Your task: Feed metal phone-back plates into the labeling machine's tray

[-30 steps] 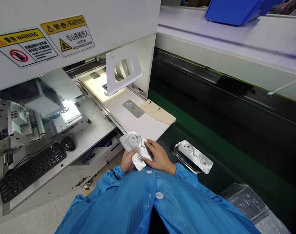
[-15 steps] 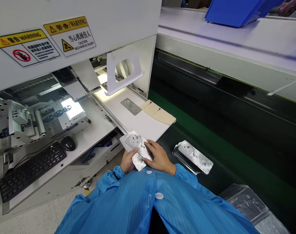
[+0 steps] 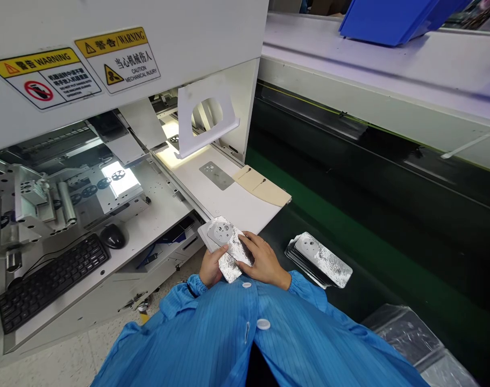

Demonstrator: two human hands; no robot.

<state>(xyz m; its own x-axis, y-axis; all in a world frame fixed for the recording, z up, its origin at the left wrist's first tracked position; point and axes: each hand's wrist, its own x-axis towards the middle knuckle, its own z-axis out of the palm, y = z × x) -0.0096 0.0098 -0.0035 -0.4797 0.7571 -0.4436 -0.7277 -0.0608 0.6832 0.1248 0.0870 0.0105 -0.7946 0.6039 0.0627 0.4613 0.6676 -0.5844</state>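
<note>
In front of my chest I hold two silvery phone back covers, one lying crosswise over the other. The upper phone back cover [image 3: 234, 246] has a round camera area with small holes. The lower phone back cover [image 3: 230, 269] sticks out beneath it. My left hand [image 3: 211, 267] grips them from the left, its thumb on top. My right hand [image 3: 269, 264] is closed around the right side of the upper cover, fingers on its face. To the right lies a stack of similar phone back covers [image 3: 323, 260] on the dark green surface.
A white machine [image 3: 119, 32] with warning labels stands ahead. Its white feed plate [image 3: 216, 201] bears a grey phone-shaped sheet [image 3: 216, 176] and a beige pad [image 3: 263, 185]. A keyboard [image 3: 53, 282] and mouse [image 3: 113, 236] sit left. Clear plastic bags [image 3: 410, 333] lie lower right; a blue bin [image 3: 390, 21] is above.
Inside the machine, the strip of black round pieces has shifted slightly to the right. My hands and the phone back covers stay nearly still.
</note>
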